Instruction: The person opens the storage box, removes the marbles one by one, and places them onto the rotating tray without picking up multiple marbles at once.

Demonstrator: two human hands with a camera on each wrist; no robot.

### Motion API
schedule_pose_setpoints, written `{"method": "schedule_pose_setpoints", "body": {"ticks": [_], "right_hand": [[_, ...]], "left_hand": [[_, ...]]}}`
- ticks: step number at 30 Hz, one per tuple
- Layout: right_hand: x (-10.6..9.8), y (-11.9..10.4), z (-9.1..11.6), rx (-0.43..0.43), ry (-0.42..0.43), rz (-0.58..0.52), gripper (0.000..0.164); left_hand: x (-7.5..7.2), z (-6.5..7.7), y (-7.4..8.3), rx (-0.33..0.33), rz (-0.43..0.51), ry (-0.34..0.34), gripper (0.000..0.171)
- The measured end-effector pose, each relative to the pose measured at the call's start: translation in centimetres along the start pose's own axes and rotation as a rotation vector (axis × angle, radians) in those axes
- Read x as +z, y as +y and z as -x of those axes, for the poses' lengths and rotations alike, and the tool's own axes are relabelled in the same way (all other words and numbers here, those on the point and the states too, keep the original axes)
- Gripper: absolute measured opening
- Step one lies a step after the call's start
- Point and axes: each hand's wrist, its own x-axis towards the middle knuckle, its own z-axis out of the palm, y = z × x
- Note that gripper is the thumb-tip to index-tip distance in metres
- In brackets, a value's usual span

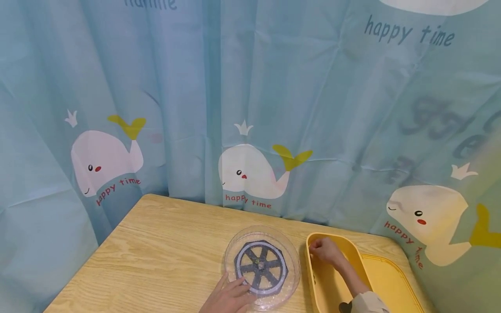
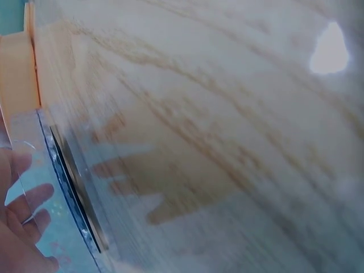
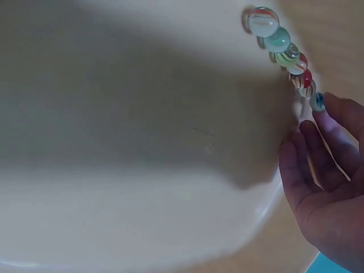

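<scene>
Right hand (image 3: 330,199) pinches round blue-swirled glass marble (image 3: 318,102), presumably light, hard, slippery, best gripped across its middle; left hand (image 1: 228,298), fingers extended, at clear round plastic dish (image 1: 288,243)

You have open room over the wooden table (image 1: 156,252) left of your left hand (image 1: 231,298), but the clear dish (image 1: 293,265) and yellow box's left wall (image 1: 310,263) stand between your 2 hands.

Smooth, glossy glass marbles (image 3: 297,63)
</scene>
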Motion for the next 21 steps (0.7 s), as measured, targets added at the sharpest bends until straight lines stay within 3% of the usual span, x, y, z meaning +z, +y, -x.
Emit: {"method": "schedule_pose_setpoints", "body": {"ticks": [9,14,21], "right_hand": [[-0.8,-0.2,0.5,0.030,0.065,0.004,0.015],[-1.3,-0.6,0.7,0.066,0.052,-0.098,0.010],[-1.9,-1.9,1.5,0.052,0.069,-0.226,0.007]], "left_hand": [[0.1,0.0,0.0,-0.004,-0.002,-0.005,0.027],[0.0,0.0,0.0,-0.004,0.019,-0.010,0.028],[0.1,0.2,0.1,-0.011,0.012,0.021,0.028]]}}
